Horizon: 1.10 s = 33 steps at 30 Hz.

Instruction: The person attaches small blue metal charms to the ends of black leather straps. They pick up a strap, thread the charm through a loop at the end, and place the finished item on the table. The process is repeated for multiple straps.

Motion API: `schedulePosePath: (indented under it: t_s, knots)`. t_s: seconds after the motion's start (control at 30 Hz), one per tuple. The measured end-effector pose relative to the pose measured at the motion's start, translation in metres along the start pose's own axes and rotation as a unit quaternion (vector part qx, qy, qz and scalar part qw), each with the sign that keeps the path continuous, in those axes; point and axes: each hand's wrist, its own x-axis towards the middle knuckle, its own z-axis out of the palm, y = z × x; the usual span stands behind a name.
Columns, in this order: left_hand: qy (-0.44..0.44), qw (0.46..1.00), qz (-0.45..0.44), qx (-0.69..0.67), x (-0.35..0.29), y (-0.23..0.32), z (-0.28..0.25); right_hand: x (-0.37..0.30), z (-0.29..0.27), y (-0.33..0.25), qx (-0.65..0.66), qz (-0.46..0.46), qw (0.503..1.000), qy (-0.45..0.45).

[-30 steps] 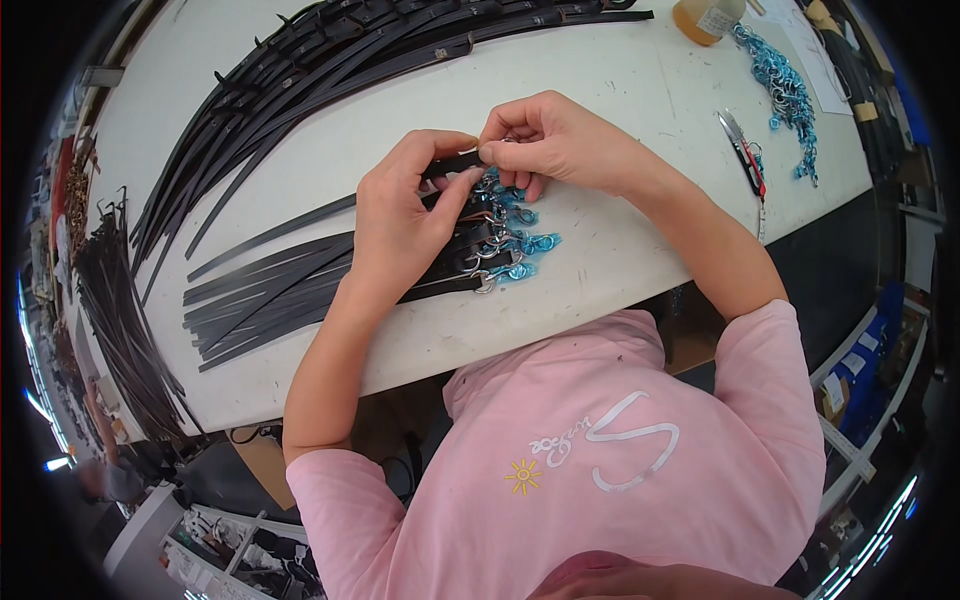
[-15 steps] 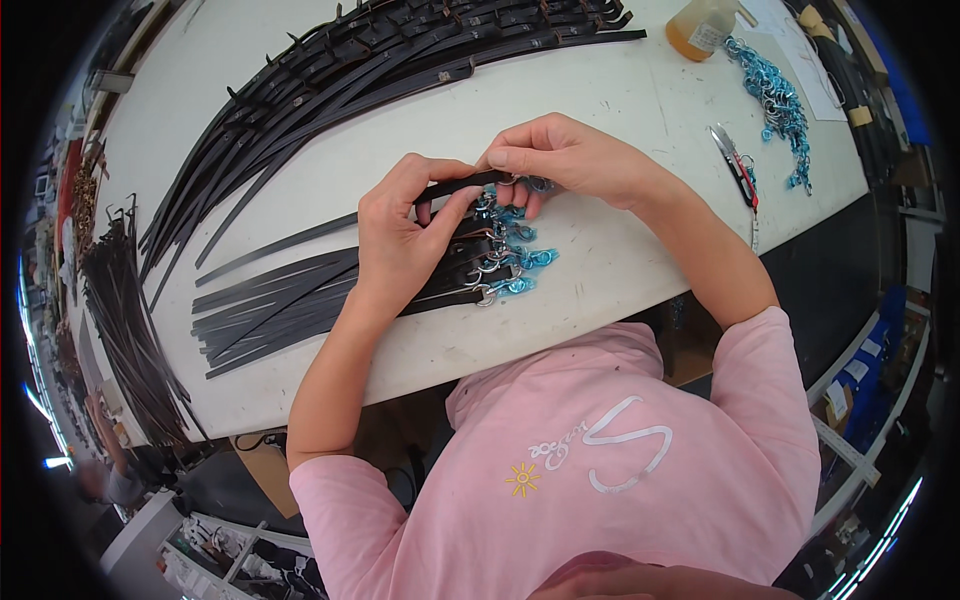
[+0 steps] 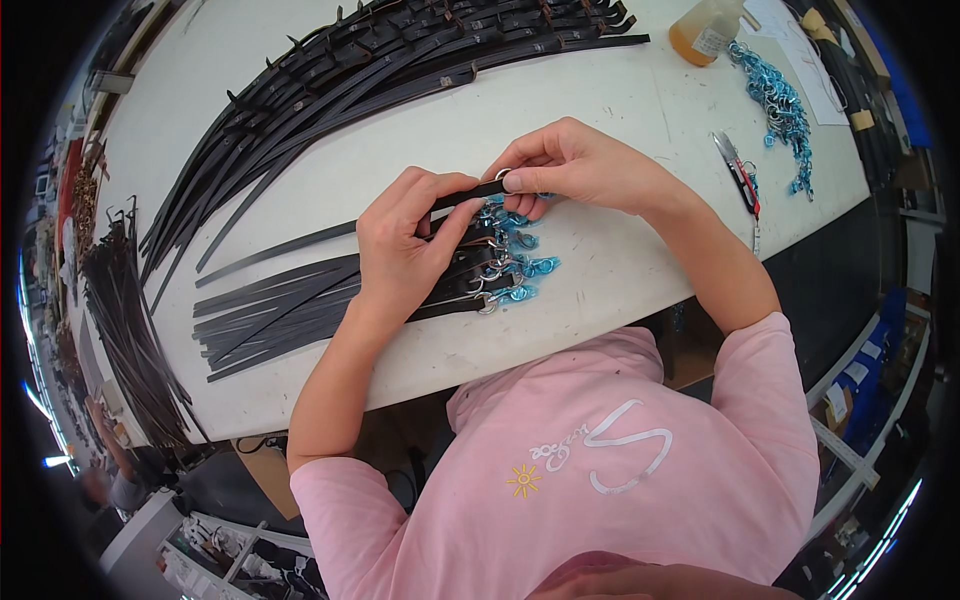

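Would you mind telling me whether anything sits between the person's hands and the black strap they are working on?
Nothing visible does: the left hand and the right hand both already pinch the black strap, at its ring end.

A long, thin black strap (image 3: 330, 235) lies flat across the white surface (image 3: 620, 110), running leftward. Its near end is lifted slightly and pinched by both hands, and a small silver metal ring (image 3: 502, 175) sits at that end.
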Motion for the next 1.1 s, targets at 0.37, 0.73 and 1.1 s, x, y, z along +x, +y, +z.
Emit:
schedulePosePath:
  t_s: [0.37,0.73,1.1]
  knots:
    - [0.014,0.996,0.053,0.072,-0.001,0.004,-0.001,0.001,0.005,0.001,-0.003,0.011,1.0,0.011]
    - [-0.106,0.989,-0.095,-0.047,0.003,-0.007,-0.01,0.006,0.009,0.007,-0.003,0.011,0.999,0.038]
    - [-0.128,0.962,-0.18,-0.161,0.002,-0.014,-0.007,0.008,0.005,0.011,-0.013,0.019,0.999,0.028]
